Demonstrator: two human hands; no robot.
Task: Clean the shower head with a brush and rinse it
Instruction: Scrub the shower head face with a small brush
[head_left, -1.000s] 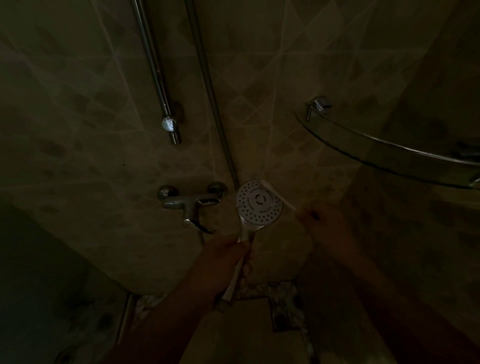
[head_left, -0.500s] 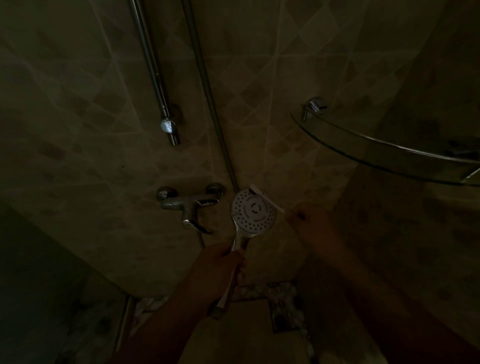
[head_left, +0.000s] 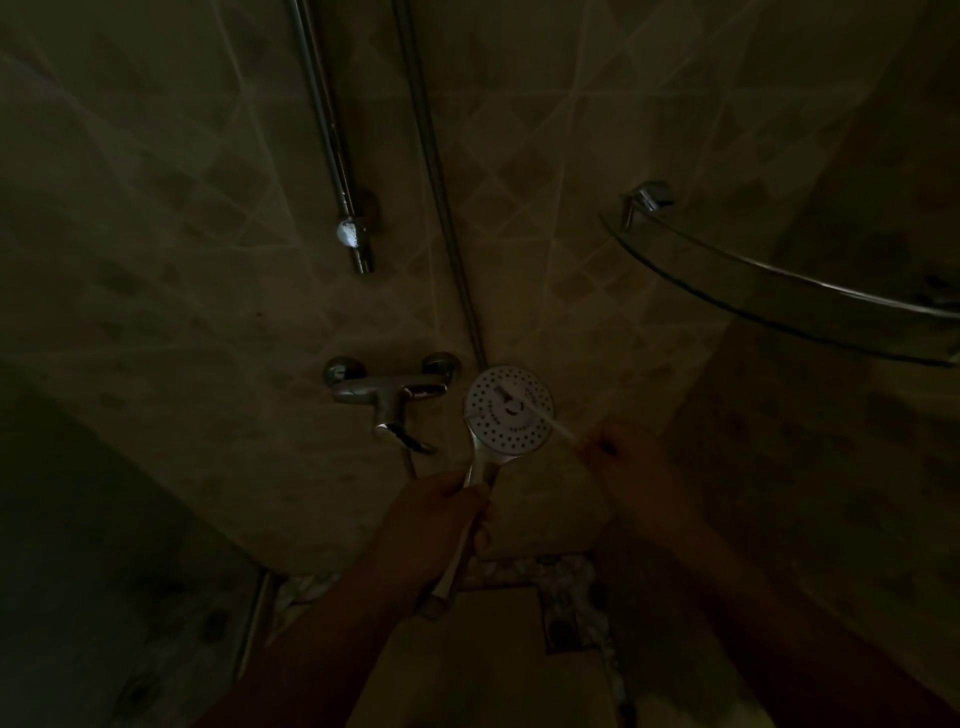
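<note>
In the dim shower, a round white shower head (head_left: 511, 418) with many small holes faces me. My left hand (head_left: 441, 519) grips its chrome handle just below the face. A thin white brush (head_left: 540, 413) lies across the face, its tip near the centre. My right hand (head_left: 623, 457) pinches the other end of the brush at the head's right side.
A chrome mixer tap (head_left: 389, 392) is fixed to the tiled wall just left of the shower head. A slide rail (head_left: 332, 140) and a hose (head_left: 436, 176) run up the wall. A curved glass corner shelf (head_left: 779, 296) juts out at the upper right.
The brush tip has moved from the upper right rim onto the middle of the shower head's face. Both hands have shifted only slightly.
</note>
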